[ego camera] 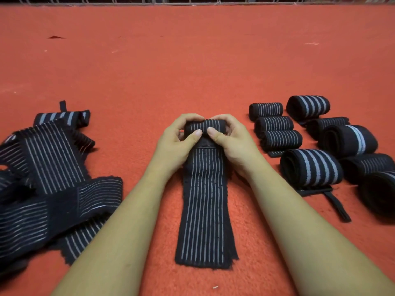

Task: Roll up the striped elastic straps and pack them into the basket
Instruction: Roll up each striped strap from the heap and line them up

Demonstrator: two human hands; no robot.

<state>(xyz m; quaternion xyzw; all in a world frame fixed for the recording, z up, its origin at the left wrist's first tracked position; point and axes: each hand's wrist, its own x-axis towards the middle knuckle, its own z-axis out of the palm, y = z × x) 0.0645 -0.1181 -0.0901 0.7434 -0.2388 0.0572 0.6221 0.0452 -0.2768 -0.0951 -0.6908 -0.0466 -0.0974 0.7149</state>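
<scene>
Status: rolling step, partway through one strap. Black elastic strap with thin white lengthwise stripes (204,210) lies flat on the orange felt-like surface (192,60), dead centre, near end toward the person. Its far end is wound into a short tight roll (205,124). Left hand (178,144) and right hand (232,142) are both clamped on that roll. Fingers curl over the top from either side, and the thumbs almost meet on the near face, pressing where the roll meets the flat part.

My read on doing it well:
- Thumbs central, pressure even, or the roll cones to one side.
- Each new turn should stack edge on edge; the stripes are a handy alignment check.
- Light tension on the flat part, no real stretch, or the elastic will likely spring the roll loose.
- Most of the length is not yet wound.

Loose heap of unrolled striped straps (49,180) sits to the left, cluster of finished black rolls (310,167) to the right, both clear of the hands. Basket is not in view, so packing looks like a later step.
</scene>
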